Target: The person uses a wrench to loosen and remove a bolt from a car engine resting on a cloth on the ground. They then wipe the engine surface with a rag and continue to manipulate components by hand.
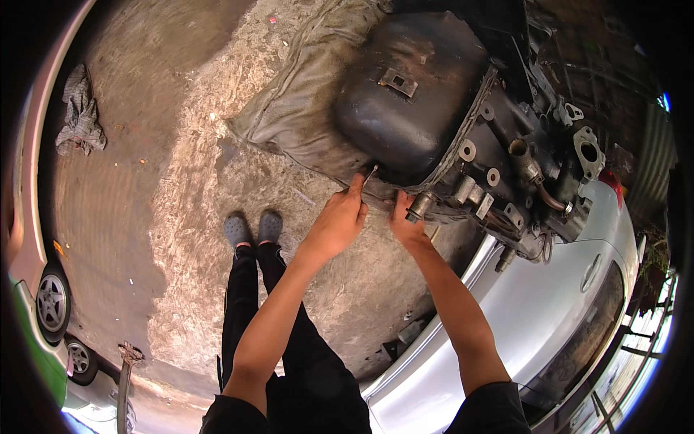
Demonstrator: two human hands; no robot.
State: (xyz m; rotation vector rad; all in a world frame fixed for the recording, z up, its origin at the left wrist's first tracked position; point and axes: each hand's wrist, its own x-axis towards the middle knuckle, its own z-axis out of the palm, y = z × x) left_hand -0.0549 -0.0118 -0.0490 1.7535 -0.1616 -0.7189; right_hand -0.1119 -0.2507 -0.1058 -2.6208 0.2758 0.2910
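An engine lies with its black oil pan [416,119] facing up, on a grey-brown cloth sheet [300,108]. At the pan's near rim, my left hand [337,223] is closed on a slim metal tool, perhaps a wrench [371,173]. Its tip shows beside the stretched index finger, close to the pan's flange. My right hand [408,223] reaches to the lower edge of the engine, just right of the left one. Its fingertips are hidden under the flange and a protruding metal fitting [421,207], so their grip does not show.
A silver car [520,318] stands close on the right, below the engine's metal pipe fittings [526,163]. Crumpled cloth [81,112] lies on the stained concrete floor [173,217] at far left. Car wheels [53,302] line the left side, near an upright metal bar [124,390].
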